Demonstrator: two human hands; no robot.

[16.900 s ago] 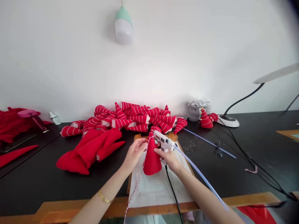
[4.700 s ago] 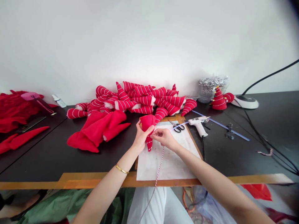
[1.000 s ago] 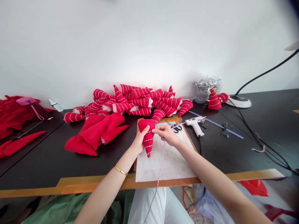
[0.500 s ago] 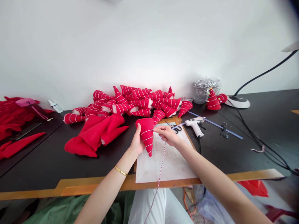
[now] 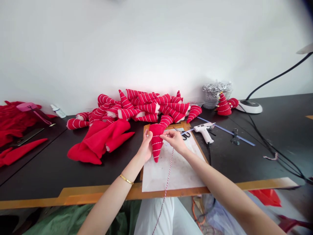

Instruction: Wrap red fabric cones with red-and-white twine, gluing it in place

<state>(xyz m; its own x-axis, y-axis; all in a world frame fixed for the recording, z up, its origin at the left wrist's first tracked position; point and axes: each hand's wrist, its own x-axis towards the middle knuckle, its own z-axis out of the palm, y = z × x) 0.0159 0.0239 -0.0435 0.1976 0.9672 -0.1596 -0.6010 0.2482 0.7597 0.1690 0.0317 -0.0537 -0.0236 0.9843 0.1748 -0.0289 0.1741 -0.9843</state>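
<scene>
A red stuffed felt cone [image 5: 156,143], tip pointing down, is held above a white sheet [image 5: 160,178] by my left hand [image 5: 146,146], whose fingers wrap its left side. Red-and-white twisted cord [image 5: 168,178] winds round the cone in a spiral. My right hand [image 5: 174,140] pinches this cord close against the cone's right side. From there the loose cord hangs down over the table edge onto my lap. Just right of my right hand lie black-handled scissors [image 5: 186,135], partly hidden, and a white glue gun [image 5: 204,131] with a glue stick in it.
Several cord-wrapped cones [image 5: 146,107] are heaped against the wall. Plain red felt pieces [image 5: 97,140] lie at left, beyond them a small white bottle [image 5: 58,111]. Rightward are a decorated cone [image 5: 223,105], a tub of silver tinsel [image 5: 215,93], a binder clip [image 5: 235,137] and a lamp base [image 5: 249,106].
The held cone has turned in my left hand and shifted slightly. My right hand has moved a little left, still pinching the cord against the cone.
</scene>
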